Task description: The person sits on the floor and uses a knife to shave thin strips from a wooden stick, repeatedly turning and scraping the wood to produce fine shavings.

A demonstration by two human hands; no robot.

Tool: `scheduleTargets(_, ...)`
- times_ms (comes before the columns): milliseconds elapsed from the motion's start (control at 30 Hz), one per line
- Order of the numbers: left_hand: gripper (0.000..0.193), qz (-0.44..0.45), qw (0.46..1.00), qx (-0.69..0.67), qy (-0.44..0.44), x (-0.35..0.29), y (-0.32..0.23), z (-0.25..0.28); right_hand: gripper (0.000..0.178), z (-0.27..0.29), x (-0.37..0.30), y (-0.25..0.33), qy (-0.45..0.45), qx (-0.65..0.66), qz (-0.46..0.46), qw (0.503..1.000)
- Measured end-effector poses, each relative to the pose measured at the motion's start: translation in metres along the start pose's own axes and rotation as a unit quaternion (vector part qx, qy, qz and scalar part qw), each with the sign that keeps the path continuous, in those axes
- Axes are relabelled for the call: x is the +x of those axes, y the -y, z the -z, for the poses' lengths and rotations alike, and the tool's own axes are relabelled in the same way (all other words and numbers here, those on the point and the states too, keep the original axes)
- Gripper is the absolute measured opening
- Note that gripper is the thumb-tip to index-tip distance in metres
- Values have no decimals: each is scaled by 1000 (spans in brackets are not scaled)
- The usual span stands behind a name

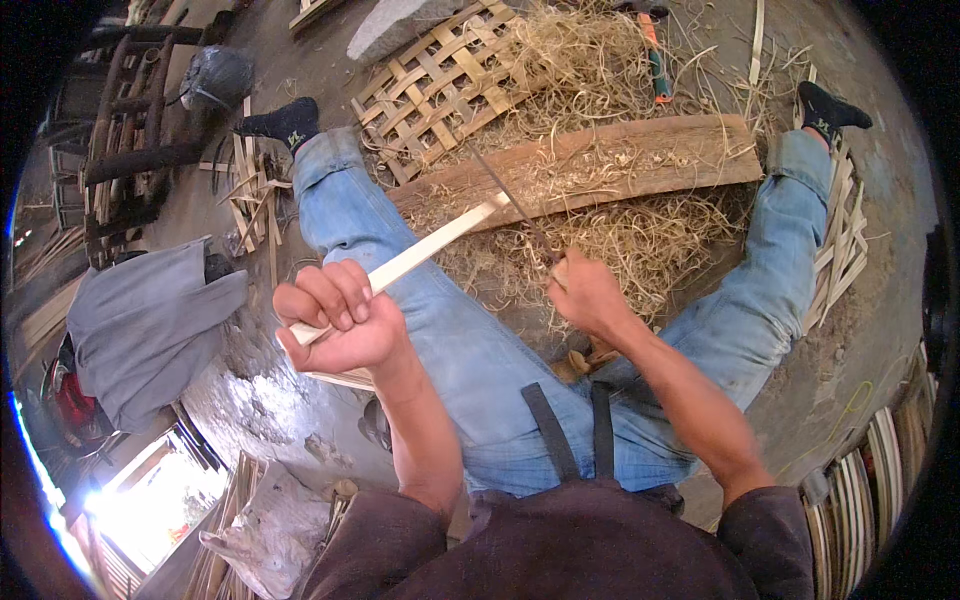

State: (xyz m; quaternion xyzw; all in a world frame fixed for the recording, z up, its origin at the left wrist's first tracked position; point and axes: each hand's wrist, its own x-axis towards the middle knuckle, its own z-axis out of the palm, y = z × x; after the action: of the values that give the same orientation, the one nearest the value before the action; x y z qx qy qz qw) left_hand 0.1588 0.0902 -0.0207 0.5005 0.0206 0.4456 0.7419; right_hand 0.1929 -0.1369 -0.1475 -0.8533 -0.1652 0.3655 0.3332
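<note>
left of centre, the left hand [355, 325] has its fingers curled tight around the near end of a pale wooden strip [440, 240], which slants up and to the right. beside it, the right hand [588, 295] is clenched on the handle of a thin-bladed knife [530, 226]; the blade crosses at the strip's far end, though whether they touch i cannot tell. beyond lies a broad plank [640, 160], curled shavings [650, 250] on and around it. past that sit a woven lattice [435, 80] and an orange-and-green tool [657, 65]. legs in blue jeans [500, 370] spread toward either end of the plank.
</note>
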Motion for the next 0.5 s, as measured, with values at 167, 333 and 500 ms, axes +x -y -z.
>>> scheduleTargets(167, 49, 32, 999, -21, -3, -3, -1, 5, 35, 8, -16, 40, 93, 16, 17, 995)
scheduleTargets(333, 54, 11, 999, -3, 34, -5, 4, 0, 38, 19, -51, 78, 101, 125, 114, 980)
scheduleTargets(500, 53, 37, 999, -3, 33, -4, -3, 16, 35, 23, -36, 74, 129, 119, 102, 979)
